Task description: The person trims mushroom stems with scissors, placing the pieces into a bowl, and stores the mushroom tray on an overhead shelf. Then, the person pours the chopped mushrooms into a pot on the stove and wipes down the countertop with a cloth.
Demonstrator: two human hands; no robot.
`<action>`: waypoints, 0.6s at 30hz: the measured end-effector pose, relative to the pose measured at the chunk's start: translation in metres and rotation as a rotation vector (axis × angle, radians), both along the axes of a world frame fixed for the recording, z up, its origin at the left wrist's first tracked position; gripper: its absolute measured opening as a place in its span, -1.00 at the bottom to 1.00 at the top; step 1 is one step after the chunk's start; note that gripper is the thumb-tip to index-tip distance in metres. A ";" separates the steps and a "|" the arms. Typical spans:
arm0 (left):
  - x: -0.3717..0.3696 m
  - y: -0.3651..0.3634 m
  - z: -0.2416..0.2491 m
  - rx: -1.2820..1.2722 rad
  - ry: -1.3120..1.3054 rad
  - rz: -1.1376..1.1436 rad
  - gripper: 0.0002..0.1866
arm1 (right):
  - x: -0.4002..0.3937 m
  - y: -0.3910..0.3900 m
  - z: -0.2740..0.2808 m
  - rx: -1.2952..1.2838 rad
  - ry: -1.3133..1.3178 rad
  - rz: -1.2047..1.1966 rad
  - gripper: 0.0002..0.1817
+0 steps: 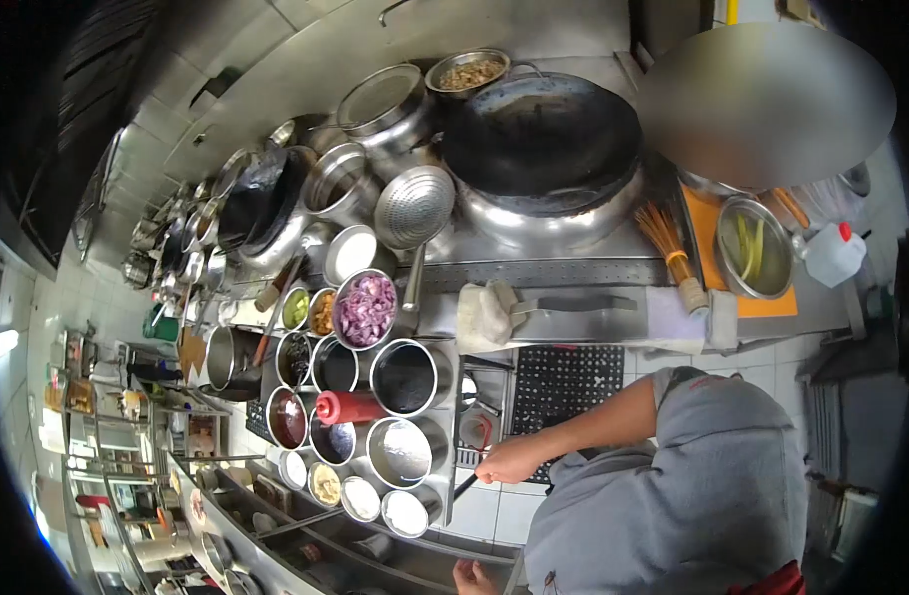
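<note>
My right hand (509,461) is closed around a black handle (463,487) beside the metal sauce counter; what the handle belongs to is hidden. My left hand (474,577) shows only in part at the bottom edge, fingers loosely bent, with nothing visible in them. Near the right hand stand a steel pot of pale liquid (400,452), a pot of dark sauce (404,378) and a container of white powder (405,513). A red squeeze bottle (347,408) lies across the pots. Chopped purple onion (366,309) fills a bowl farther up.
A large black wok (542,139) rests on the stove, with a perforated skimmer (416,206) to its left. A bamboo brush (674,260) and a bowl with green pieces (754,247) are at the right. A black perforated mat (568,397) lies on the tiled floor. A blurred patch covers the upper right.
</note>
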State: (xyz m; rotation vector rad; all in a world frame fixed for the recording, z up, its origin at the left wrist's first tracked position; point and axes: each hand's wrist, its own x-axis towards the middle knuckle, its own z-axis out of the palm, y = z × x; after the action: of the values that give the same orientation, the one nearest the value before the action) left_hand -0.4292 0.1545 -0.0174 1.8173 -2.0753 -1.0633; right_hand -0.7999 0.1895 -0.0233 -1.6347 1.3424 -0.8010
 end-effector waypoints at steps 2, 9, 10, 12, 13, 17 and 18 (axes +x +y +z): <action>0.008 0.009 -0.016 -0.015 0.003 -0.007 -0.69 | -0.002 -0.004 -0.003 0.044 0.092 0.077 -0.87; 0.039 0.029 -0.027 0.260 -0.005 0.086 -0.62 | 0.017 -0.022 0.037 0.077 0.093 0.128 -0.85; 0.045 0.028 -0.026 0.269 0.037 0.097 -0.61 | 0.025 -0.028 0.038 0.062 0.101 0.140 -0.85; 0.055 0.022 -0.027 0.153 0.047 0.142 -0.66 | 0.049 -0.041 0.037 0.013 0.076 0.192 -0.84; 0.065 0.019 -0.031 0.098 0.052 0.156 -0.68 | 0.064 -0.047 0.037 -0.014 0.054 0.219 -0.83; 0.140 0.001 -0.052 0.071 0.137 0.088 -0.61 | 0.138 -0.074 0.065 -0.102 0.029 0.295 -0.82; 0.143 -0.001 -0.029 0.098 0.094 0.102 -0.59 | 0.162 -0.084 0.069 -0.136 0.031 0.321 -0.82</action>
State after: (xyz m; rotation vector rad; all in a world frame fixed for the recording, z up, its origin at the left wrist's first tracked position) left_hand -0.2864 0.1532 -0.0467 1.8575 -1.8874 -1.2180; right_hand -0.6379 0.1060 0.0457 -1.9154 1.0268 -0.6863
